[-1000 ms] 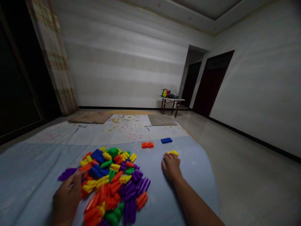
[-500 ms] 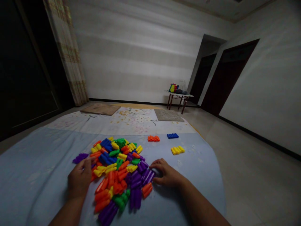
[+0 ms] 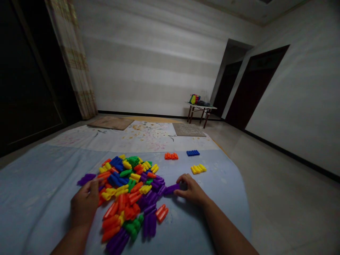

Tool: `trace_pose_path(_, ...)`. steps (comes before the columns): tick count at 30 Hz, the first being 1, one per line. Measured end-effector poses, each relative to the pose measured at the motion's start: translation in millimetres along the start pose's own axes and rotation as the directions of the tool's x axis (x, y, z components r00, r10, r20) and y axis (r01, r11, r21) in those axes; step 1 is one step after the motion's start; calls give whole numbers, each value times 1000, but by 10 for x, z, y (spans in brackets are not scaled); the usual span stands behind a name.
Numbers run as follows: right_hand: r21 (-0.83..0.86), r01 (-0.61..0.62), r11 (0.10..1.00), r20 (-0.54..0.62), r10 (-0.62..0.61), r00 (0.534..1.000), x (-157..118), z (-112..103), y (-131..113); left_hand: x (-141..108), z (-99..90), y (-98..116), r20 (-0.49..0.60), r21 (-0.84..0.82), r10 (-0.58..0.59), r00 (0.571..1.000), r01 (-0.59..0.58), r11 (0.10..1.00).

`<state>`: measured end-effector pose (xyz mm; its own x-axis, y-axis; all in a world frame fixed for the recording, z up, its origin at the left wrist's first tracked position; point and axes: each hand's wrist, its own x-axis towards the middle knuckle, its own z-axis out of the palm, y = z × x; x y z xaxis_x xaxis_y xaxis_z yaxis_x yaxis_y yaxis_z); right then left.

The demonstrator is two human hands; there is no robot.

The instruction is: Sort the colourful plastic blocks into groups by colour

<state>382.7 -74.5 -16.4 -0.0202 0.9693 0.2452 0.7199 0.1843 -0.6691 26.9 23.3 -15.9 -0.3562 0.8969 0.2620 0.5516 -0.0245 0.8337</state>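
Note:
A heap of toy plastic pieces (image 3: 120, 193), shaped like joined tubes in orange, yellow, green, blue and purple, lies on the light blue cloth. At its right side my right hand (image 3: 190, 189) pinches a purple plastic piece (image 3: 172, 189) between thumb and fingers. My left hand (image 3: 86, 202) rests against the heap's left edge with its fingers curled; whether anything is in them is hidden. Just beyond those fingers lies another purple piece (image 3: 86, 179). A loose orange piece (image 3: 162, 213) sits below my right hand, slightly apart from the heap.
Set apart at the right are an orange group (image 3: 171, 156), a blue group (image 3: 193, 153) and a yellow group (image 3: 198, 169). Two flat boards, one brown (image 3: 111, 123) and one grey (image 3: 188, 129), lie at the far edge. A small table (image 3: 201, 105) stands by the wall.
My right hand has closed on a purple piece and drawn it rightward out of the heap. The left hand stays by the heap's left edge. The view has shifted slightly.

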Motion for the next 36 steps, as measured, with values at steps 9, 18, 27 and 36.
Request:
trace_pose_path(9,-3,63,998,155,-61,986,-33,-6,-4,-9,-14,-20,-8,41,40,999,-39,998)
trace_pose_path(18,205,117,972,25,-125,992,13,-64,-71,-345,82,545,118,135,664,738,-674,726)
trace_pose_path(27,235,212,949,67,-233,970,-3,87,-222,-977,577,783,546,-87,719,430,-824,560)
trace_pose_path(36,123,110,986,-18,-109,994,39,25,-26,-836,439,741,569,40,612,549,-762,646)
